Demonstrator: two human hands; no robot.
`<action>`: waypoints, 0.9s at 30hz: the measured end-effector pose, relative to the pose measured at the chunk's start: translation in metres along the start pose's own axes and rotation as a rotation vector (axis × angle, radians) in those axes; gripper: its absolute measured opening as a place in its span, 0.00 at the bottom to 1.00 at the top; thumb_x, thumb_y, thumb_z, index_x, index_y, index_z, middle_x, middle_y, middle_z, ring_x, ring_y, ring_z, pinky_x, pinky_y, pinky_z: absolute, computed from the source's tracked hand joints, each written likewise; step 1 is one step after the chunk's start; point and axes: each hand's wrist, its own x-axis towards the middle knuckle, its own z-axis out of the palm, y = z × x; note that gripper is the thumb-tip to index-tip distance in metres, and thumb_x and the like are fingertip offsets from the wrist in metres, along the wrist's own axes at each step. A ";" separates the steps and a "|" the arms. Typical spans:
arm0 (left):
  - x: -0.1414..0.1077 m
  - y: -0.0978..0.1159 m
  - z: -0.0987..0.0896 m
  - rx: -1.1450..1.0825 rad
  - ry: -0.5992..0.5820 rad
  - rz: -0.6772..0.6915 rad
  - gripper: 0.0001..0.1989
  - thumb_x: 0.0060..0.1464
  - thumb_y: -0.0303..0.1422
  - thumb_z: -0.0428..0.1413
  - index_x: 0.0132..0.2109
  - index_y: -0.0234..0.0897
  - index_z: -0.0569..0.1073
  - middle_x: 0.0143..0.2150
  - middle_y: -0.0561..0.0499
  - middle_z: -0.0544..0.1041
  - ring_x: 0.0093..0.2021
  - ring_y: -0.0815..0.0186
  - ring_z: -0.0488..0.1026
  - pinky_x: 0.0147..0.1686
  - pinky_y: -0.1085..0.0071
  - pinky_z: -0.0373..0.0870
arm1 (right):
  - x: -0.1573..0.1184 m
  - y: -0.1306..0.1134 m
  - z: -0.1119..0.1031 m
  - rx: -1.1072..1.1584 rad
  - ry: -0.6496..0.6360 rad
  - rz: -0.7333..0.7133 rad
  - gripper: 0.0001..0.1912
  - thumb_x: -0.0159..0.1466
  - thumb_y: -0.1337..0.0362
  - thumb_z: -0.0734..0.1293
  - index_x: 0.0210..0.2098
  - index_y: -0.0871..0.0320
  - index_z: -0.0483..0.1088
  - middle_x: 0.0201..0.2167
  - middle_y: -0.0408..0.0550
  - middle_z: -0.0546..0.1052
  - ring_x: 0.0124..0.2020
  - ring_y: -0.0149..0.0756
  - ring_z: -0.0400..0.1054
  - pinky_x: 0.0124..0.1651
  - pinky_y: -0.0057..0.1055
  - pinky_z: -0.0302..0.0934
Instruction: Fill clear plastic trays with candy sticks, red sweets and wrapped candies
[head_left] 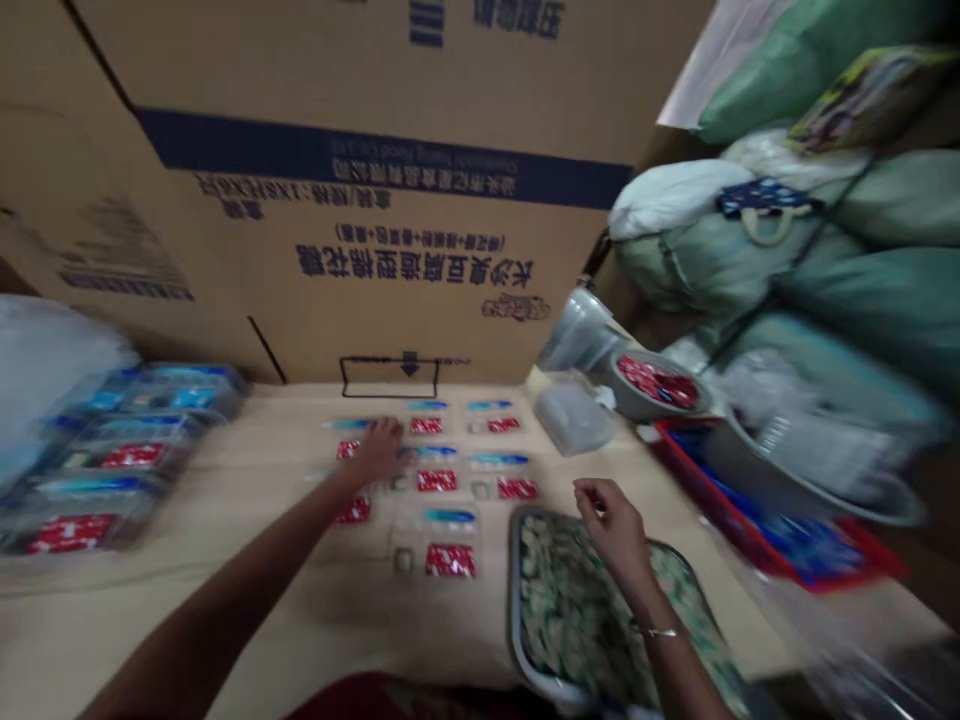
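Note:
Over the spread of small clear boxes, my left hand (382, 447) reaches in with its fingers bent down; blur hides whether they grip anything. A nearby clear box (450, 540) holds a blue-tipped stick, a red-and-white patterned packet (450, 560) and a small pale square piece (403, 560). Other boxes around my left hand hold similar contents. My right hand (611, 525) is curled, thumb and fingers drawn together, above a grey-rimmed tray (516, 600) full of small pale and green pieces (562, 590). What the right fingers hold, if anything, is too small to make out.
Stacked filled boxes (97, 480) stand at the left. A large cardboard carton (420, 220) walls off the back. At the right are clear empty containers (574, 410), a bowl of red packets (656, 385), a red tray (847, 560) with blue items, and big sacks (750, 260).

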 end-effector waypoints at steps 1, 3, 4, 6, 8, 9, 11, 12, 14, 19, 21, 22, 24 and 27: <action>0.001 0.001 -0.003 -0.008 -0.003 0.003 0.22 0.54 0.41 0.51 0.47 0.25 0.71 0.49 0.33 0.70 0.51 0.48 0.64 0.52 0.54 0.57 | -0.024 0.011 -0.021 -0.039 0.044 0.069 0.15 0.58 0.54 0.59 0.33 0.58 0.70 0.31 0.50 0.74 0.30 0.37 0.68 0.35 0.33 0.63; -0.003 0.010 -0.009 -0.013 0.017 0.000 0.24 0.55 0.40 0.51 0.50 0.22 0.69 0.51 0.30 0.69 0.54 0.44 0.62 0.53 0.50 0.56 | -0.073 0.027 -0.053 -0.092 0.105 0.183 0.17 0.58 0.52 0.60 0.34 0.59 0.70 0.31 0.51 0.75 0.31 0.39 0.68 0.36 0.35 0.64; -0.010 0.019 -0.011 -0.016 0.038 0.007 0.26 0.55 0.41 0.50 0.53 0.22 0.67 0.53 0.29 0.68 0.57 0.43 0.59 0.54 0.49 0.54 | -0.096 0.032 -0.063 -0.105 0.125 0.227 0.18 0.57 0.51 0.60 0.34 0.59 0.70 0.32 0.52 0.76 0.31 0.39 0.69 0.36 0.35 0.64; -0.034 0.047 -0.010 -0.023 0.084 0.066 0.29 0.56 0.42 0.49 0.59 0.25 0.61 0.59 0.30 0.63 0.61 0.43 0.54 0.57 0.48 0.50 | -0.133 0.038 -0.071 -0.114 0.158 0.274 0.19 0.58 0.50 0.60 0.35 0.59 0.71 0.32 0.52 0.76 0.32 0.40 0.69 0.36 0.36 0.64; -0.067 0.082 0.000 -0.035 0.106 0.189 0.31 0.57 0.43 0.48 0.62 0.30 0.58 0.64 0.34 0.59 0.64 0.47 0.52 0.59 0.49 0.48 | -0.154 0.037 -0.069 -0.107 0.176 0.251 0.18 0.58 0.51 0.59 0.34 0.59 0.71 0.32 0.53 0.76 0.33 0.41 0.70 0.37 0.35 0.64; -0.084 0.100 0.010 -0.036 0.099 0.251 0.30 0.56 0.43 0.49 0.62 0.34 0.58 0.64 0.37 0.59 0.64 0.49 0.52 0.59 0.51 0.48 | -0.158 0.034 -0.066 -0.101 0.174 0.216 0.18 0.59 0.52 0.59 0.34 0.59 0.71 0.33 0.53 0.76 0.33 0.41 0.70 0.37 0.35 0.64; -0.111 0.129 0.031 -0.051 0.082 0.360 0.27 0.58 0.41 0.47 0.62 0.38 0.58 0.65 0.40 0.59 0.64 0.50 0.53 0.59 0.48 0.48 | -0.154 0.024 -0.057 -0.093 0.129 0.122 0.17 0.61 0.54 0.58 0.34 0.58 0.72 0.33 0.53 0.76 0.36 0.41 0.70 0.39 0.35 0.64; -0.120 0.138 0.041 -0.054 0.076 0.366 0.26 0.59 0.40 0.46 0.63 0.38 0.58 0.65 0.40 0.59 0.64 0.50 0.54 0.59 0.47 0.48 | -0.149 0.019 -0.053 -0.104 0.094 0.079 0.16 0.62 0.55 0.57 0.35 0.58 0.72 0.34 0.52 0.76 0.37 0.40 0.70 0.40 0.35 0.63; -0.128 0.149 0.052 -0.055 0.071 0.341 0.25 0.60 0.37 0.44 0.63 0.36 0.58 0.65 0.39 0.59 0.63 0.50 0.55 0.58 0.46 0.50 | -0.134 0.010 -0.046 -0.166 0.013 0.026 0.16 0.63 0.59 0.55 0.38 0.57 0.72 0.36 0.52 0.75 0.39 0.40 0.69 0.43 0.35 0.62; -0.122 0.162 0.031 -0.132 0.090 0.298 0.25 0.58 0.38 0.48 0.61 0.36 0.61 0.64 0.38 0.59 0.64 0.50 0.54 0.59 0.48 0.51 | -0.102 0.007 -0.037 -0.255 -0.165 0.002 0.09 0.58 0.68 0.59 0.34 0.58 0.71 0.35 0.51 0.72 0.36 0.38 0.68 0.40 0.32 0.61; -0.118 0.175 0.017 -0.222 0.086 0.338 0.21 0.57 0.36 0.50 0.57 0.38 0.67 0.62 0.41 0.63 0.63 0.51 0.54 0.60 0.50 0.50 | -0.098 0.012 -0.038 -0.217 -0.185 -0.024 0.06 0.56 0.68 0.60 0.29 0.57 0.68 0.32 0.48 0.71 0.34 0.36 0.67 0.38 0.30 0.60; -0.114 0.185 0.012 -0.279 0.084 0.367 0.18 0.57 0.35 0.51 0.54 0.39 0.70 0.60 0.42 0.65 0.62 0.52 0.55 0.60 0.51 0.50 | -0.098 0.015 -0.038 -0.186 -0.187 -0.031 0.05 0.56 0.68 0.60 0.29 0.57 0.67 0.31 0.47 0.71 0.33 0.36 0.67 0.37 0.30 0.60; -0.105 0.206 0.007 -0.417 0.084 0.419 0.13 0.56 0.34 0.52 0.48 0.40 0.74 0.56 0.44 0.69 0.59 0.54 0.59 0.59 0.53 0.53 | -0.099 0.019 -0.040 -0.088 -0.170 -0.010 0.04 0.56 0.66 0.60 0.28 0.57 0.66 0.27 0.44 0.70 0.29 0.34 0.66 0.33 0.29 0.59; -0.086 0.238 0.012 -0.757 0.093 0.389 0.14 0.51 0.31 0.54 0.47 0.39 0.74 0.50 0.45 0.73 0.52 0.56 0.66 0.54 0.56 0.61 | -0.101 0.020 -0.043 0.108 -0.101 0.079 0.03 0.56 0.64 0.61 0.28 0.56 0.64 0.22 0.40 0.68 0.23 0.32 0.63 0.28 0.27 0.57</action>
